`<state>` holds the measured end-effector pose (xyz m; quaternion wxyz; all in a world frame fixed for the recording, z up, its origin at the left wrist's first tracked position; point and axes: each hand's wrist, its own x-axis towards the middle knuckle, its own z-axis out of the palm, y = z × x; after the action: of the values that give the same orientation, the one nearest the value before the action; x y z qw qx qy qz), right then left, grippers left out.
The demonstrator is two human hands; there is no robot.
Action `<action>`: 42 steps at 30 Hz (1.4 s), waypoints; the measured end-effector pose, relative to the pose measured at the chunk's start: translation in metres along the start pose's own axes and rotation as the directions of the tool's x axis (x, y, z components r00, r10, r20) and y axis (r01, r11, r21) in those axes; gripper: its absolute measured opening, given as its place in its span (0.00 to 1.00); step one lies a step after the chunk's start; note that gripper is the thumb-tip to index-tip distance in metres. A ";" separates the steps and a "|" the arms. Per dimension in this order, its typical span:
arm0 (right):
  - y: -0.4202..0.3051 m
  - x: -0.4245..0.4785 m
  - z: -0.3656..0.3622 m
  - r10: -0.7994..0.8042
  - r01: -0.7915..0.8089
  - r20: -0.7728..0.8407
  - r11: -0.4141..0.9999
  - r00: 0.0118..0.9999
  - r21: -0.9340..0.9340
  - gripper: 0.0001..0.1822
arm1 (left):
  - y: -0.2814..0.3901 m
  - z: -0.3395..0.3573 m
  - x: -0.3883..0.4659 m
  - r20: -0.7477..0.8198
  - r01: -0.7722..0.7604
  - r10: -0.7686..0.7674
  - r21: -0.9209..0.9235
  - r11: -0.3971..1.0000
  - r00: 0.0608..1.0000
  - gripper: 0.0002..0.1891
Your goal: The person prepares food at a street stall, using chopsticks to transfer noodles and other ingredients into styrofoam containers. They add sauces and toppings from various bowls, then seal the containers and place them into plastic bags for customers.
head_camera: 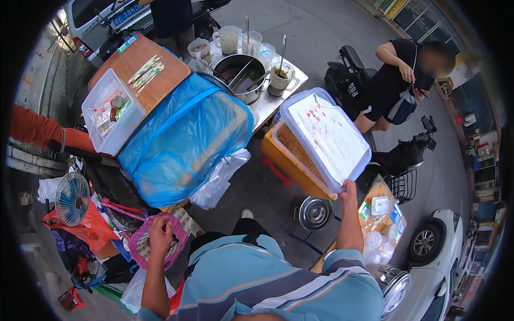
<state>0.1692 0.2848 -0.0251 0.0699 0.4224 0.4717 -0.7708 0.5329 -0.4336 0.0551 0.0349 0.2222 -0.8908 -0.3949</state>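
Observation:
My right hand [348, 190] grips the near corner of a white plastic lid [325, 138] with a translucent rim. That lid lies askew over a plastic tub of brown crumbly or powdery stuff [297, 150], which sits in a yellow crate [287, 170]. My left hand [160, 234], fingers bent, is above or beside a pink-rimmed basket [182, 230]; whether it touches the basket cannot be told. Ahead of me a large bundle under blue plastic film [188, 140] stands beside a wooden board [160, 60] bearing wooden sticks [146, 74].
A metal table [295, 74] holds a steel pot [247, 96] and several plastic jugs [229, 40]. A translucent bin [114, 136] overlaps the board. A fan [72, 198] stands left. Scooters and a person in black [395, 80] are at right; a steel lid [315, 213] lies low nearby.

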 end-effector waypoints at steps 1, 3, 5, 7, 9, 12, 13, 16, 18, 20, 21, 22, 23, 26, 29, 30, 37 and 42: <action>0.000 0.005 0.001 -0.004 0.004 0.003 1.000 1.000 -0.025 0.22 | 0.004 -0.002 0.003 0.011 0.032 -0.032 -0.007 0.999 0.999 0.09; -0.001 0.018 -0.004 -0.019 0.016 -0.041 0.996 0.999 -0.089 0.16 | 0.010 -0.003 0.009 -0.010 0.038 -0.038 0.001 0.999 0.999 0.09; -0.005 0.052 -0.039 -0.062 0.035 -0.148 0.983 0.987 -0.178 0.13 | 0.005 -0.001 0.011 -0.017 0.046 -0.046 -0.038 0.998 0.999 0.09; -0.011 0.070 -0.059 -0.093 0.053 -0.169 0.972 0.981 -0.228 0.16 | -0.002 0.002 0.007 -0.020 0.057 -0.058 -0.048 0.997 0.998 0.09; -0.002 0.060 -0.060 -0.147 0.100 -0.220 0.972 0.964 -0.212 0.07 | -0.005 0.001 0.005 -0.019 0.059 -0.059 -0.033 0.998 0.998 0.09; 0.005 0.024 -0.049 -0.138 0.015 -0.330 0.937 0.934 -0.350 0.10 | -0.005 -0.002 -0.006 -0.039 0.143 -0.144 -0.037 0.989 0.989 0.09; -0.001 0.032 -0.055 -0.165 0.041 -0.326 0.934 0.931 -0.355 0.09 | -0.010 0.000 -0.011 -0.044 0.176 -0.180 -0.079 0.981 0.983 0.09; 0.000 0.059 -0.065 -0.213 0.115 -0.307 0.944 0.928 -0.310 0.07 | -0.024 0.001 -0.025 -0.057 0.229 -0.239 -0.141 0.963 0.969 0.09; 0.015 0.069 -0.060 -0.214 0.161 -0.281 0.967 0.936 -0.199 0.05 | -0.030 -0.002 -0.030 -0.079 0.207 -0.215 -0.101 0.973 0.973 0.08; 0.018 0.074 -0.058 -0.268 0.193 -0.303 0.948 0.914 -0.255 0.05 | -0.039 -0.005 -0.036 -0.091 0.176 -0.186 -0.110 0.978 0.978 0.08; 0.020 0.074 -0.054 -0.291 0.206 -0.314 0.938 0.904 -0.278 0.06 | -0.038 -0.008 -0.035 -0.097 0.158 -0.169 -0.110 0.981 0.981 0.08; 0.019 0.073 -0.052 -0.285 0.197 -0.348 0.943 0.893 -0.268 0.05 | -0.037 -0.011 -0.036 -0.105 0.164 -0.176 -0.113 0.980 0.979 0.08; 0.016 0.072 -0.050 -0.279 0.189 -0.382 0.948 0.881 -0.257 0.05 | -0.036 -0.014 -0.037 -0.113 0.171 -0.184 -0.117 0.978 0.976 0.08; 0.008 0.059 -0.042 -0.267 0.117 -0.435 0.932 0.860 -0.342 0.05 | -0.037 -0.024 -0.043 -0.122 0.210 -0.218 -0.075 0.975 0.968 0.07; 0.000 0.056 -0.055 -0.383 0.122 -0.386 0.825 0.839 -0.552 0.02 | -0.048 -0.026 -0.055 -0.125 0.231 -0.236 -0.055 0.972 0.964 0.06; 0.003 0.054 -0.050 -0.442 0.129 -0.361 0.760 0.821 -0.637 0.04 | -0.050 -0.028 -0.062 -0.134 0.240 -0.244 -0.046 0.970 0.960 0.06; 0.031 -0.002 0.059 -0.684 -0.115 -0.197 0.164 0.703 -0.980 0.34 | -0.083 -0.043 -0.124 -0.174 0.392 -0.409 -0.126 0.911 0.896 0.09; 0.174 -0.039 0.175 -0.622 0.640 0.526 -0.051 0.581 -0.767 0.25 | -0.126 -0.091 -0.158 -0.340 0.437 -0.507 -0.264 0.860 0.792 0.09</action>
<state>0.1791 0.0408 -0.0787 -0.0637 0.0296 0.9510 -0.3012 0.7434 -0.5032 0.0444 0.1342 0.5100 -0.7428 -0.4124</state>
